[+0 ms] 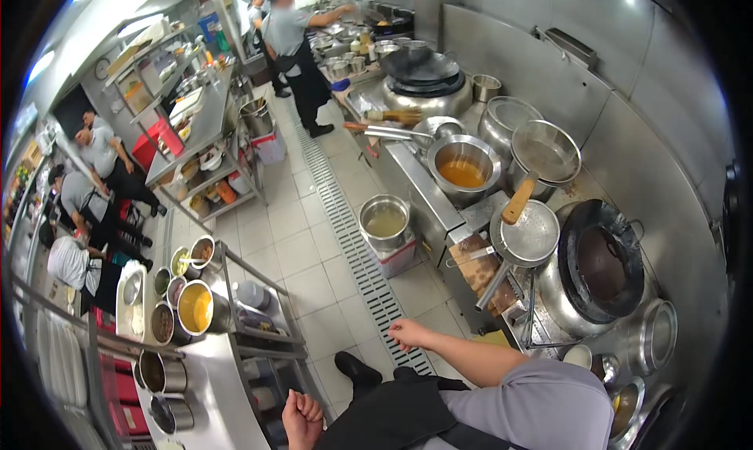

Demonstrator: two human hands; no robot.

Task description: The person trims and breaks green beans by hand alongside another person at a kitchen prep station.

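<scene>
My right hand (405, 335) hangs over the floor drain grate (345, 223), fingers curled in, with nothing visible in it. Low in the view my left hand (303, 417) is a loose fist beside the black apron (376, 419), also with nothing visible in it. Neither hand touches a pot or tool. Nearest to my right hand is the stove counter, with a skimmer (529, 234) resting near a wooden board (478, 270). Left of my left hand stands a steel table (216, 387) with metal pots (161, 371).
A dark wok (600, 266) sits on the range at right. A steel bowl of orange liquid (463, 170) is on the counter. A pot (384, 221) stands on a red crate in the aisle. Several people work at the back and left; one person (294, 58) reaches over the stoves.
</scene>
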